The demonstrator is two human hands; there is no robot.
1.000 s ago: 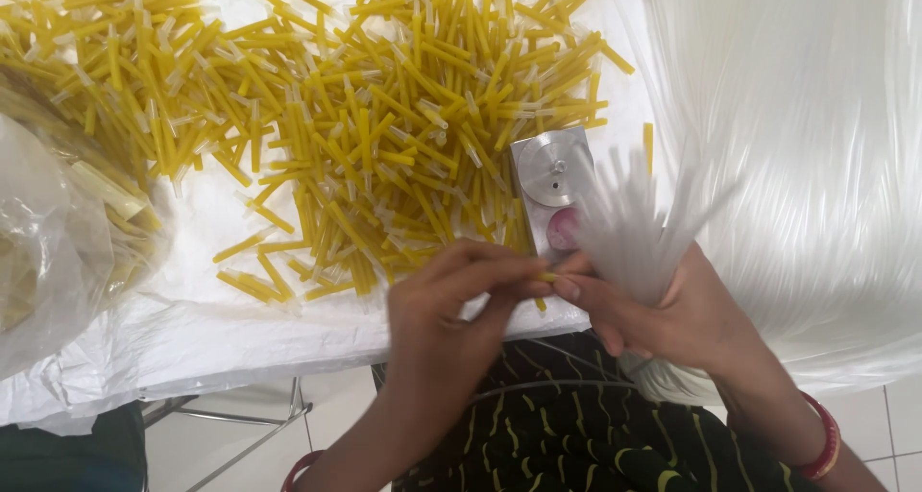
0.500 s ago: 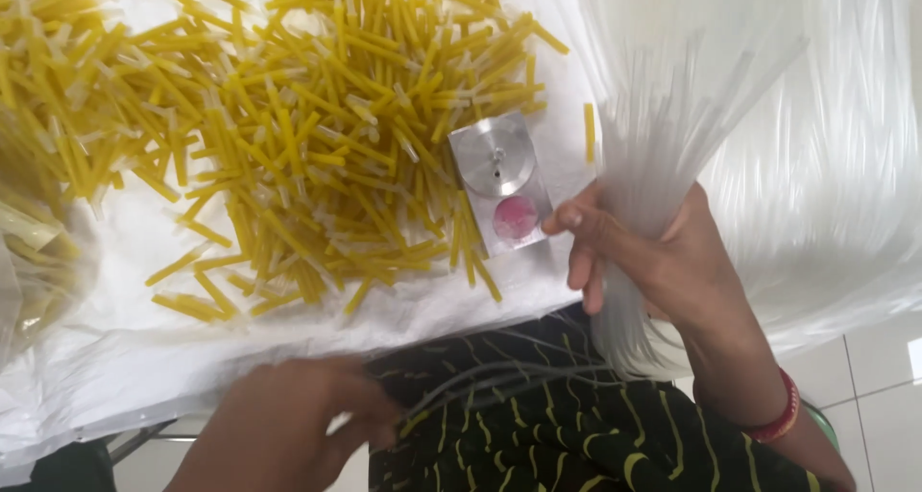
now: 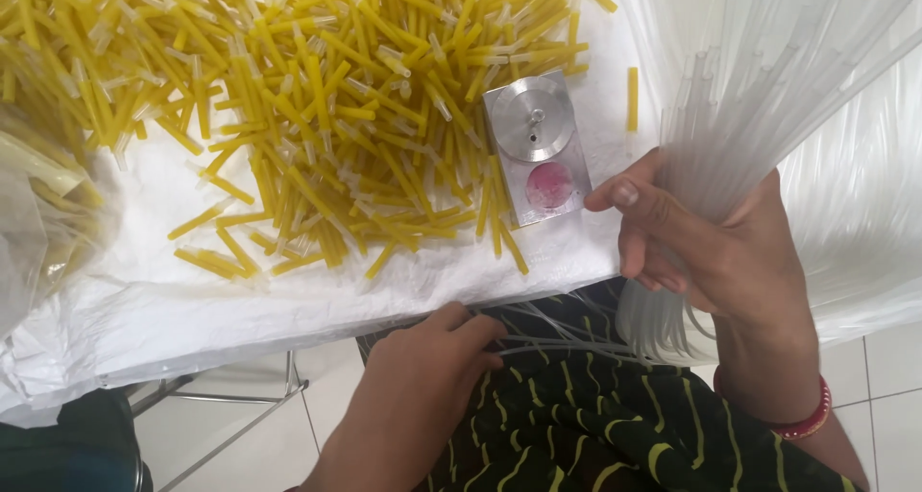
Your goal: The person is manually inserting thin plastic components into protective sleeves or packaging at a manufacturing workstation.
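Clear plastic is what my fingers [image 3: 663, 252] are dealing with: on the right hand [image 3: 715, 252] they are curled shut around a bundle of thin transparent tubes [image 3: 740, 137], gripped low down so the long ends fan up and away toward the far right while short ends poke out below the palm. I judge these tubes to be very light, springy and slick. A loose grip would let single ones slide out, so the hold belongs around the whole bunch near its lower end, where the tubes lie packed together.

My left hand [image 3: 423, 377] sits nearer, over my lap, with its fingers pinched together on one or two loose clear tubes [image 3: 567, 343] that trail across the dark patterned cloth [image 3: 595, 425]. Those bend easily, so I would take them near an end rather than mid-length.

Beyond the hands, the bench carries a white sheet [image 3: 288, 305]. A small metal block [image 3: 538, 146] with a round steel disc and a pink spot rests just left of my right thumb. Farther left spreads a big heap of short yellow tube pieces [image 3: 288, 98], and one lone yellow piece [image 3: 632, 98] lies just right of the block. A clear bag [image 3: 38, 223] sits at the left edge.
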